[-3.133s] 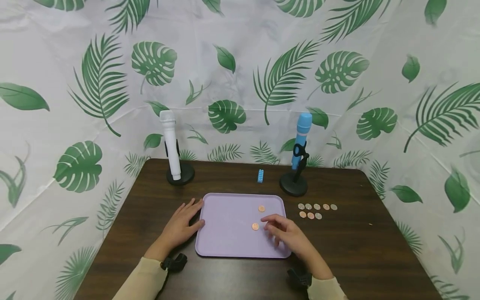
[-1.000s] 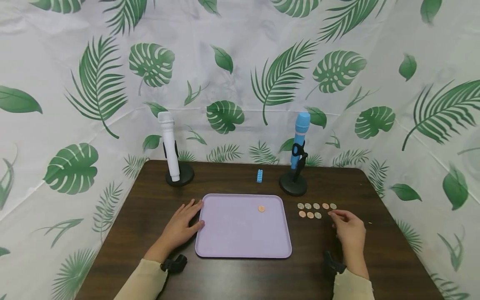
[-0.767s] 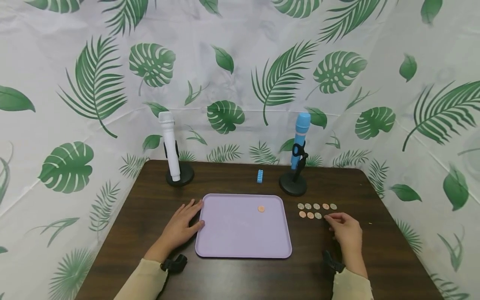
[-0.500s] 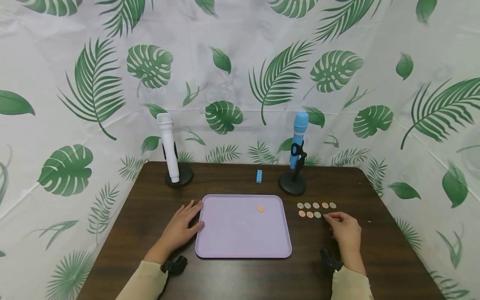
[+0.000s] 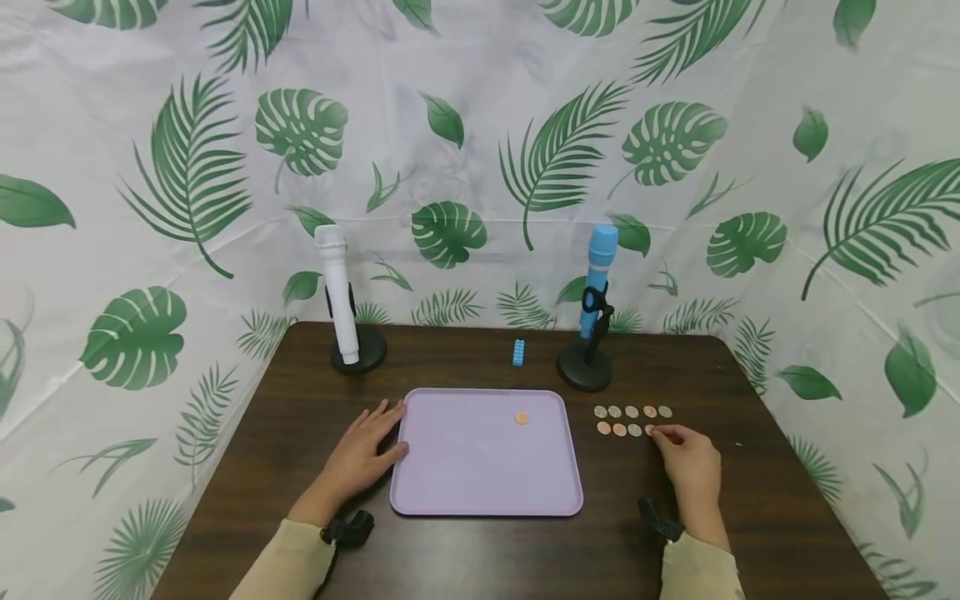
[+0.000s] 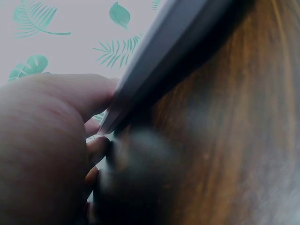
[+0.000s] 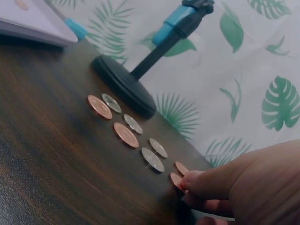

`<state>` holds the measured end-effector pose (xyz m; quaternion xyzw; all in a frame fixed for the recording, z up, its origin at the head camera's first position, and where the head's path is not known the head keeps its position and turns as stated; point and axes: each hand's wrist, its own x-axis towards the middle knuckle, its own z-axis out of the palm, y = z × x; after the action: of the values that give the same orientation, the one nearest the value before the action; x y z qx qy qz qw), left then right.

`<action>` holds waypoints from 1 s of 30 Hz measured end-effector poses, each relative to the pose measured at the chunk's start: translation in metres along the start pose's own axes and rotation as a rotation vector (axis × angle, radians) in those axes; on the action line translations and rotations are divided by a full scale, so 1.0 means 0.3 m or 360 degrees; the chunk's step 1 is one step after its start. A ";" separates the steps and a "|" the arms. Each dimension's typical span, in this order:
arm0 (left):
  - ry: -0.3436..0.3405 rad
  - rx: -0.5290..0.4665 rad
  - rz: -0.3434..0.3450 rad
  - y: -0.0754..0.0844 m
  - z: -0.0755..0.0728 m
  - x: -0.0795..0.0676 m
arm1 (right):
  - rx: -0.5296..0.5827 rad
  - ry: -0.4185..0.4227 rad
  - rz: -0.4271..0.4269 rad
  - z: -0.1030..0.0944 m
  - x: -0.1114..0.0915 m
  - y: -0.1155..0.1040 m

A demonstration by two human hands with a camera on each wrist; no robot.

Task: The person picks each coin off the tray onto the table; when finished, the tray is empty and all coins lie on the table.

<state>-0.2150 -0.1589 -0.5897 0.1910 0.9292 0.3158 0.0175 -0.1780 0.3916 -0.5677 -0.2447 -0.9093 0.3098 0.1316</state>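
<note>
With thumb and fingertips, my right hand [image 5: 688, 467] pinches a copper coin [image 7: 176, 181] at the right end of the nearer row, low over the table. That row also holds copper coins [image 5: 603, 428] and a silver coin [image 7: 153, 160]. Behind it runs a second row of silver and copper coins [image 5: 632, 412]. One copper coin [image 5: 522, 417] lies on the lilac tray [image 5: 480, 508], toward its back right. My left hand [image 5: 360, 450] rests at the tray's left rim, fingers spread; in the left wrist view its thumb [image 6: 89, 91] touches the tray's edge.
At the back left a white microphone [image 5: 341, 300] leans in a stand with a round black base. A blue microphone [image 5: 600, 258] stands in a black stand [image 5: 585, 368] behind the coins. Between them lies a small blue studded block [image 5: 518, 352]. A leaf-print cloth hangs behind the table.
A copper coin from the tray's middle is gone from there. My right hand has moved right, off the tray, to the nearer row's end, where a copper coin now shows. The left hand stays put.
</note>
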 end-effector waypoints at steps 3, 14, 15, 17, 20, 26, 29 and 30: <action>-0.0003 0.0001 -0.0002 -0.002 0.002 0.000 | 0.0002 -0.0021 0.0023 0.004 0.003 0.002; -0.0011 -0.0005 -0.0010 -0.021 0.014 -0.006 | 0.0089 0.0006 0.0012 0.015 -0.004 0.006; -0.0015 -0.0007 -0.0015 -0.022 0.014 -0.006 | 0.0103 0.0031 0.0005 0.018 -0.008 0.003; -0.0025 -0.0004 -0.0024 -0.022 0.014 -0.007 | 0.0134 0.0093 -0.0015 0.026 -0.018 -0.008; -0.0044 0.0000 -0.0035 -0.021 0.010 -0.006 | 0.0207 0.0171 -0.0061 0.046 -0.040 -0.052; 0.0007 -0.0009 -0.0017 -0.011 -0.006 0.007 | 0.0466 -0.0059 -0.0216 0.089 -0.096 -0.214; 0.0007 0.0004 -0.0005 -0.010 -0.005 0.010 | 0.0654 -0.0427 -0.0231 0.121 -0.140 -0.296; -0.0001 0.0007 -0.0008 -0.010 -0.003 0.009 | 0.0680 -0.0560 -0.0222 0.137 -0.156 -0.319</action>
<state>-0.2187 -0.1606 -0.5904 0.1887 0.9304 0.3138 0.0181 -0.1892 0.2806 -0.5434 -0.0908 -0.8470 0.5222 0.0414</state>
